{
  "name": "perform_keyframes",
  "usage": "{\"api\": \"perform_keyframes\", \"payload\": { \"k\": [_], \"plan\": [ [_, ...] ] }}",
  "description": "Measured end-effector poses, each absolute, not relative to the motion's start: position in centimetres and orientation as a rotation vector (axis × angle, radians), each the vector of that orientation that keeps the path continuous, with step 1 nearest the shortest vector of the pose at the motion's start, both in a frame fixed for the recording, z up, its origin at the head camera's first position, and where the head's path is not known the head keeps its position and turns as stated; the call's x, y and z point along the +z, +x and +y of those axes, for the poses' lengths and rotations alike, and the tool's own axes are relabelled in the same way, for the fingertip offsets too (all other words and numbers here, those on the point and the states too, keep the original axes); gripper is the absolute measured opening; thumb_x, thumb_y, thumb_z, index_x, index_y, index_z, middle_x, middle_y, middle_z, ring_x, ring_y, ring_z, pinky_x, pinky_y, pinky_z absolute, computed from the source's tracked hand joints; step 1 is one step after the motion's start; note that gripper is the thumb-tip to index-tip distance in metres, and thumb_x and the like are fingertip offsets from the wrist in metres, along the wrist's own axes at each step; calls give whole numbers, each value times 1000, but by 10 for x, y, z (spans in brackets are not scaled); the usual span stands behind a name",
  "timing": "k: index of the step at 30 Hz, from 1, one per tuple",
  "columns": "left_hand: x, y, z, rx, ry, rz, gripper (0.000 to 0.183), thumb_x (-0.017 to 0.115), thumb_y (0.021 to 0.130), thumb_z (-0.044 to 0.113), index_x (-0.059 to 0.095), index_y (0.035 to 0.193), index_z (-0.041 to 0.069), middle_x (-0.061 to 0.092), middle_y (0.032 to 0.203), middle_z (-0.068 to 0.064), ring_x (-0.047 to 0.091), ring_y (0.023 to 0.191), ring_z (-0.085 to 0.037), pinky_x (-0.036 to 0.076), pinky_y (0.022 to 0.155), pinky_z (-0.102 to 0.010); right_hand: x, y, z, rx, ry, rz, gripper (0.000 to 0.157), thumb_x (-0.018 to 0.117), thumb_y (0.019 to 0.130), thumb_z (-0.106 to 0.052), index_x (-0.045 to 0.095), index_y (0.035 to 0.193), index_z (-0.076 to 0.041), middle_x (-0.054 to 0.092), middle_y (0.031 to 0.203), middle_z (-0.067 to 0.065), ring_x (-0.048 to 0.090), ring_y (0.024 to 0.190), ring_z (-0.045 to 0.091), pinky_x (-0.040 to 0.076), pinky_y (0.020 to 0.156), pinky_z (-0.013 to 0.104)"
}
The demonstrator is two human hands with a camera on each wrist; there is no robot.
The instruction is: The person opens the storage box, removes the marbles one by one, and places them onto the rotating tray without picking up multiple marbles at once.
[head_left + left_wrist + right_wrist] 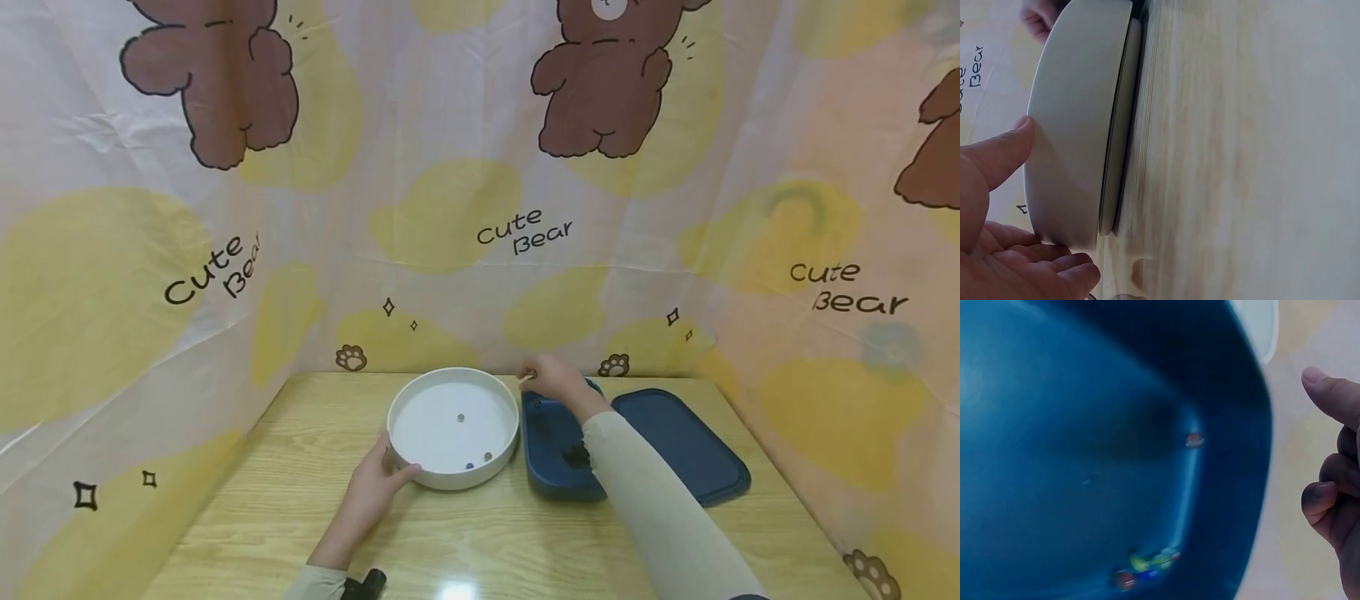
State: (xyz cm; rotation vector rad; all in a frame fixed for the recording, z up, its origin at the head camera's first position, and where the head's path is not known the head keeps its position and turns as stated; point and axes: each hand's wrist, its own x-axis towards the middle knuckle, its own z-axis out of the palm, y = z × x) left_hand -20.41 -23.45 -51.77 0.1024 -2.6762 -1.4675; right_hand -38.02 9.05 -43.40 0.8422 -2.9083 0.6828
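Observation:
A round white bowl (453, 479) stands on the table, with several small marbles (461, 417) scattered in it. My left hand (372, 482) grips its near left side, thumb at the rim and fingers along the outer wall (1072, 150). To the bowl's right is a deep blue container (555, 492). My right hand (553, 379) hovers past its far edge, beside the bowl. In the right wrist view its thumb is extended and the lower fingers curl in; whether anything is pinched is hidden. Colourful marbles (1125, 579) gather in one corner of the container.
A flat blue lid (682, 442) lies to the right of the container on the wood-grain table (300, 492). A patterned cloth (420, 208) with bears hangs behind and along both sides. Dark wrist gear (365, 585) shows at my left sleeve.

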Motion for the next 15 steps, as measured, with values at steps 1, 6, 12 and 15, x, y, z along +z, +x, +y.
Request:
{"api": "perform_keyframes", "payload": {
  "k": [1, 6, 12, 15],
  "plan": [
    [-518, -204, -235, -1465, 106, -2678, 99, 74, 82, 38, 14, 155, 10, 22, 159, -13, 24, 144, -34, 27, 116, -54, -438, -381, 95, 702, 827, -2900, 14, 74, 84, -19, 73, 98, -15, 71, 98, -1, 65, 94, 20, 55, 83, 40],
    [-518, -203, -237, -1462, 115, -2689, 100, 74, 83, 38, 12, 154, 6, 17, 160, -14, 20, 145, -35, 23, 117, -54, -460, -385, 109, 807, 689, -2909, 14, 75, 84, -18, 75, 97, -16, 72, 98, -2, 66, 92, 18, 56, 82, 39],
    [-518, -205, -237, -1473, 104, -2669, 99, 74, 83, 38, 13, 154, 7, 18, 159, -14, 23, 144, -34, 26, 116, -53, -476, -390, 115, 797, 597, -2937, 16, 76, 82, -21, 75, 98, -17, 71, 97, -1, 62, 86, 14, 54, 77, 35],
    [-517, -206, -235, -1479, 111, -2682, 100, 74, 83, 39, 13, 154, 5, 18, 159, -14, 23, 144, -34, 26, 116, -52, -480, -390, 117, 767, 548, -2979, 17, 77, 81, -23, 75, 98, -19, 70, 96, -2, 61, 86, 14, 54, 77, 35]
  ]
}}
